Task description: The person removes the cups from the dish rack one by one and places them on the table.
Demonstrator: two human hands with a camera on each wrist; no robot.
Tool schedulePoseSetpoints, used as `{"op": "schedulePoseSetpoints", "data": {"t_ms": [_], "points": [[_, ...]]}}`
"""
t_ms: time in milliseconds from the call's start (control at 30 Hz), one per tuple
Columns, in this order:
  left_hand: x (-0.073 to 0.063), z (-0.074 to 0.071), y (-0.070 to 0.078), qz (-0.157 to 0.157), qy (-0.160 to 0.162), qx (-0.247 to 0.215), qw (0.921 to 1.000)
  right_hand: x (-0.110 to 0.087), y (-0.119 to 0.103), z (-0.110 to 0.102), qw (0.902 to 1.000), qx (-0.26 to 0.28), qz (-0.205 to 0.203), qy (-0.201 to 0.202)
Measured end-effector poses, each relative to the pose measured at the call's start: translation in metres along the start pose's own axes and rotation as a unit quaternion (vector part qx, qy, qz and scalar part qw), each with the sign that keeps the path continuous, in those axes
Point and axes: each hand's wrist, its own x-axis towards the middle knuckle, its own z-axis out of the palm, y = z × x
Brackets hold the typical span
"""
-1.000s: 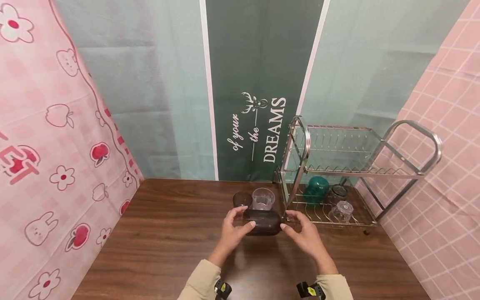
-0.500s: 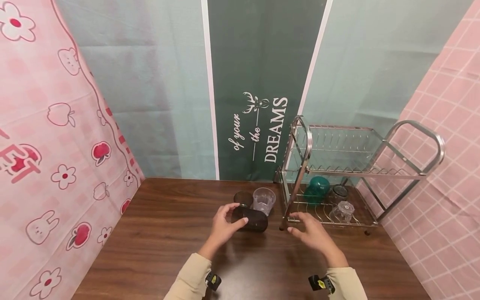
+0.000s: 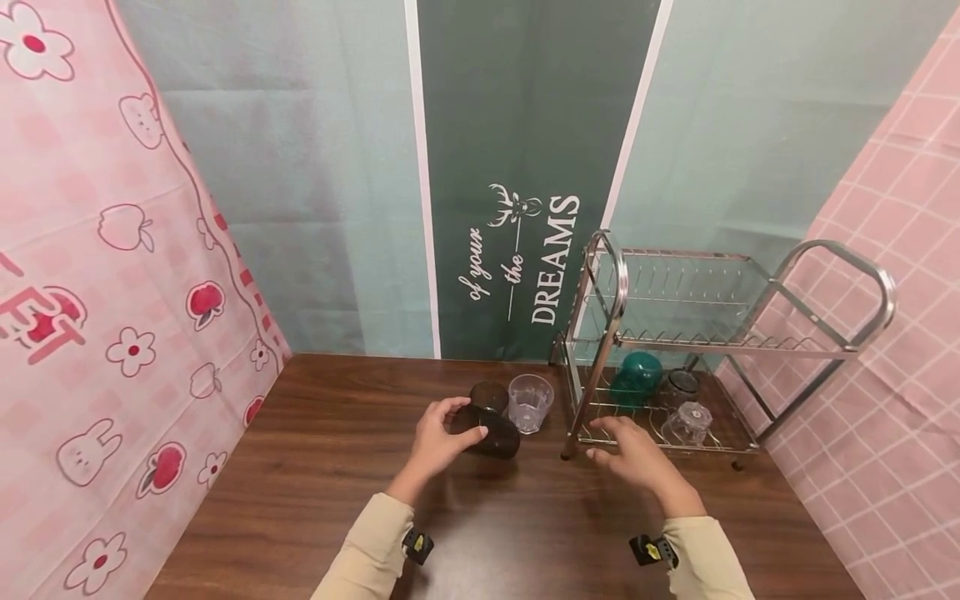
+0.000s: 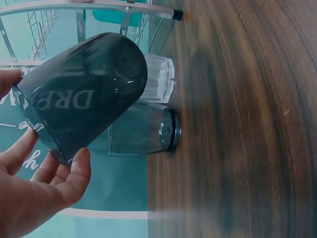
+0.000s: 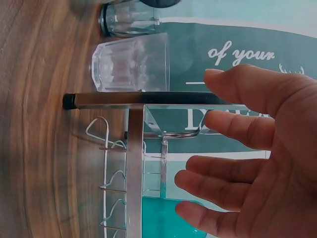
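My left hand (image 3: pixel 438 442) grips a dark translucent cup (image 4: pixel 89 91) around its rim, thumb on one side and fingers on the other. The cup is tilted, its rounded base pointing right and down in the head view. Behind it stand a smaller dark glass (image 4: pixel 141 130) and a clear cup (image 3: pixel 530 404), both upright on the table. My right hand (image 3: pixel 633 454) holds nothing; its fingers are spread and slightly bent beside the front left leg of the metal dish rack (image 3: pixel 596 367).
On the rack's lower shelf sit a teal cup (image 3: pixel 636 379), a dark glass (image 3: pixel 682 383) and an upturned clear glass (image 3: pixel 687 423). The brown wooden table (image 3: pixel 315 467) runs back to a green curtain (image 3: pixel 517 108). Pink cloths hang at both sides.
My right hand has let go of the dark cup and moved right, to the rack's leg. My left hand has carried the cup left and tilted its base downward.
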Motion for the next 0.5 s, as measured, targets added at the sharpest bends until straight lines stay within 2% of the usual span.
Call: {"op": "schedulePoseSetpoints", "data": {"t_ms": [200,500], "points": [[0.000,-0.008,-0.004,-0.011,0.000,0.015,0.9998,0.004,0.001,-0.005,0.9999,-0.005,-0.001,-0.012],[0.004,-0.018,-0.015,-0.009,-0.005,0.052,0.9986,0.009,0.013,-0.012,0.9999,-0.011,-0.008,0.004]]}}
